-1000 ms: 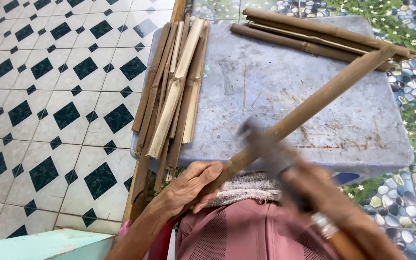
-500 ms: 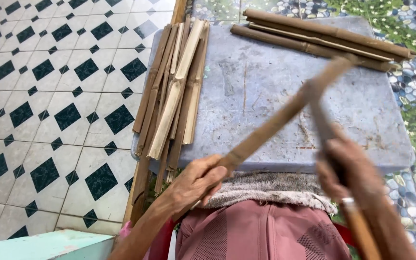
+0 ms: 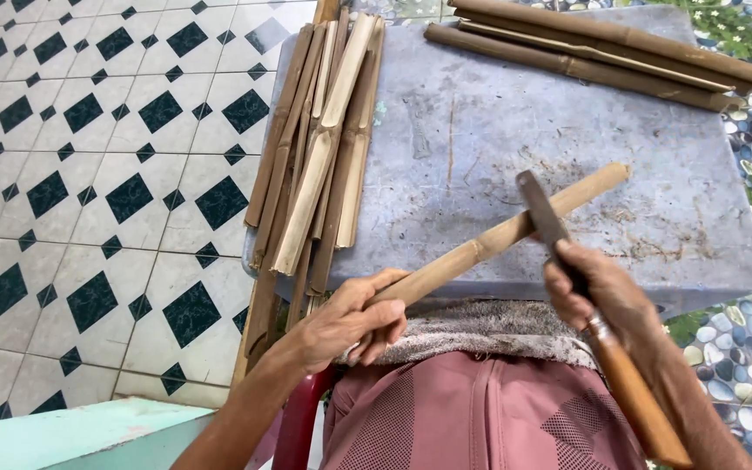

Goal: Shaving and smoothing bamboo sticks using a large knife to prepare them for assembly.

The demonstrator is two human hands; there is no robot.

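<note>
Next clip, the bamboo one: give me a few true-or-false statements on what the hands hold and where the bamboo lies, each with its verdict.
1. The left hand grips the near end of a bamboo stick. True.
2. The right hand is empty. False: it holds a knife with a wooden handle, its blade against the stick.
3. A pile of split bamboo strips lies at the left edge of the grey table. True.
4. The table's far edge is bare. False: whole bamboo poles lie there.
</note>
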